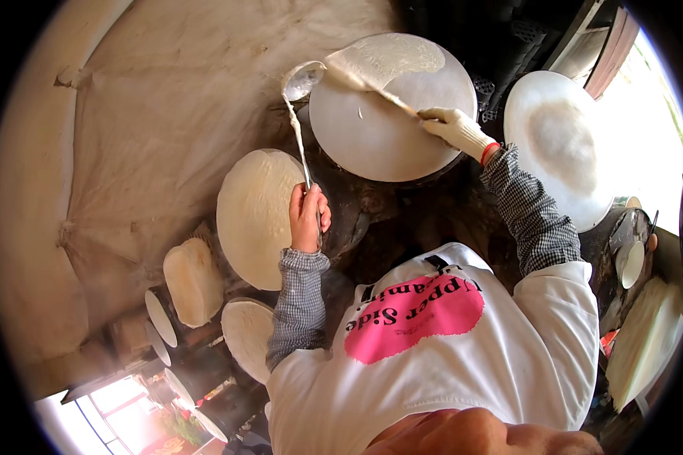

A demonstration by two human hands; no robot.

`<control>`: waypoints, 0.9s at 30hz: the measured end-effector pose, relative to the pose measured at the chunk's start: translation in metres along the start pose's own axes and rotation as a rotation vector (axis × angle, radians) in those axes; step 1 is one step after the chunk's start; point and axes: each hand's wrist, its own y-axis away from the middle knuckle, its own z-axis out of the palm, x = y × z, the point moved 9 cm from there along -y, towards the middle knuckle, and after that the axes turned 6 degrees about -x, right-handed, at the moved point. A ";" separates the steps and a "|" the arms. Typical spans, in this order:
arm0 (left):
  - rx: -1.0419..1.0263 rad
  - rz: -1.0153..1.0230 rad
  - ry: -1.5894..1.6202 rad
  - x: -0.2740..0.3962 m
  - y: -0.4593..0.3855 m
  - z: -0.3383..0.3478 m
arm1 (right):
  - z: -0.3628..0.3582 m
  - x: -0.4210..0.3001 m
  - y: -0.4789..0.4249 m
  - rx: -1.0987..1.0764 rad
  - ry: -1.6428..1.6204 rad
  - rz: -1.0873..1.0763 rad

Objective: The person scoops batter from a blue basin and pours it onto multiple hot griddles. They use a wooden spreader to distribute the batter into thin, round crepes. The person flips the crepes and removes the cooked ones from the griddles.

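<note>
My left hand (309,219) is bare and grips the long handle of a metal ladle (303,84). Pale batter coats the ladle's bowl and runs down the handle. The bowl is by the left rim of a large round griddle (387,139). A cream knitted glove covers my right hand (455,129), which holds a thin wooden-handled spreader (395,101) over the griddle. The spreader's far end is smeared with batter. Wet batter (401,56) lies in a curved band across the griddle's far part; the near part is bare metal.
Left of the griddle stands a round stack of thin flatbreads (256,222), with a folded stack (194,282) beyond it. A second griddle (563,148), browned in the middle, is at the right. Farther right are a small bowl (630,264) and another pale stack (643,347).
</note>
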 end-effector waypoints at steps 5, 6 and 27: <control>0.054 -0.033 0.081 -0.014 0.036 -0.011 | -0.024 0.008 0.015 -0.077 -0.091 0.007; 0.045 -0.002 0.063 -0.010 0.042 -0.011 | -0.037 0.018 0.009 -0.044 -0.103 0.023; 0.182 -0.165 0.162 -0.046 0.096 -0.035 | -0.015 0.017 0.010 -0.378 -0.174 0.080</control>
